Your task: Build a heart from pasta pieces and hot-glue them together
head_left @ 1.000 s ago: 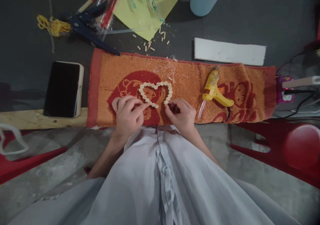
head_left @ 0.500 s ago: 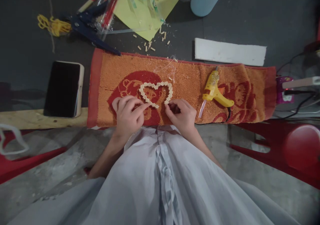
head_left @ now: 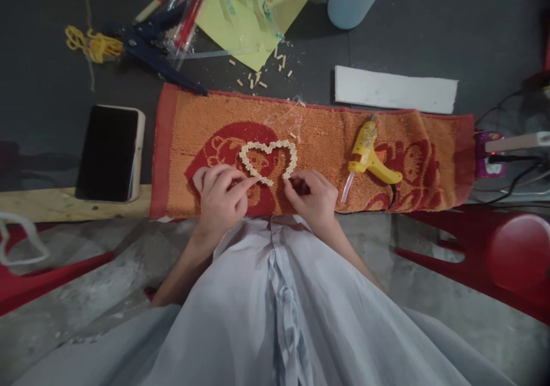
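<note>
A heart outline of small pale pieces (head_left: 244, 156) lies on the orange and red towel (head_left: 189, 122), with a gap near its bottom tip. My left hand (head_left: 223, 196) has thumb and forefinger together at the heart's lower left edge. At the lower right end, my right hand (head_left: 313, 198) pinches the last pieces between thumb and curled fingers. To the right on the towel rests a yellow glue gun (head_left: 364, 151), a clear glue stick poking out of its back.
A phone (head_left: 107, 152) lies left of the towel. Behind it are blue pliers (head_left: 150, 54), yellow yarn (head_left: 101, 46), green paper (head_left: 253, 54) with wrapped sticks, small cut pieces, a blue bottle (head_left: 350, 2) and a white strip (head_left: 395, 90). Cables and a power strip (head_left: 518, 141) sit right.
</note>
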Demonstrator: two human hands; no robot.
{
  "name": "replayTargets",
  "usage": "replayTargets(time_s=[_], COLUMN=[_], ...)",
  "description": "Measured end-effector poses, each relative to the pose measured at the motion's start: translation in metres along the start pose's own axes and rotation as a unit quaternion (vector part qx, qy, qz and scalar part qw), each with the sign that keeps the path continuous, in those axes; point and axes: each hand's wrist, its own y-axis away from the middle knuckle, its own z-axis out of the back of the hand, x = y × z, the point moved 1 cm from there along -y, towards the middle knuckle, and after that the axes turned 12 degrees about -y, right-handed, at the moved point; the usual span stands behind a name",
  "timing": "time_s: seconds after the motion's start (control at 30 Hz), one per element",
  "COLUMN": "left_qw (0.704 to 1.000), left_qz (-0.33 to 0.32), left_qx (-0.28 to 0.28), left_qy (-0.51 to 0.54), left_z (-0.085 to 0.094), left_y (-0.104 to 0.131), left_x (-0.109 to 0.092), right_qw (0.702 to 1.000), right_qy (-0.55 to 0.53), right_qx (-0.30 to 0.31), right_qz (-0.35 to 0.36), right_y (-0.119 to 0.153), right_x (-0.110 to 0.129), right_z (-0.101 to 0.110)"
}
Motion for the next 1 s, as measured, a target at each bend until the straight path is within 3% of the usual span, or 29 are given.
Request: replayTargets(time_s=[1.0], left_qw=[1.0], left_qz=[-0.013], left_qx=[-0.01], left_qy=[-0.012], left_z=[-0.0001], left_y=[-0.0007], left_x=[0.0005], right_qw=[1.0], right_qy=[-0.001], right_qx=[0.0], right_qz=[0.016], right_y=[-0.0001], right_x=[0.0001], right_z=[0.0011])
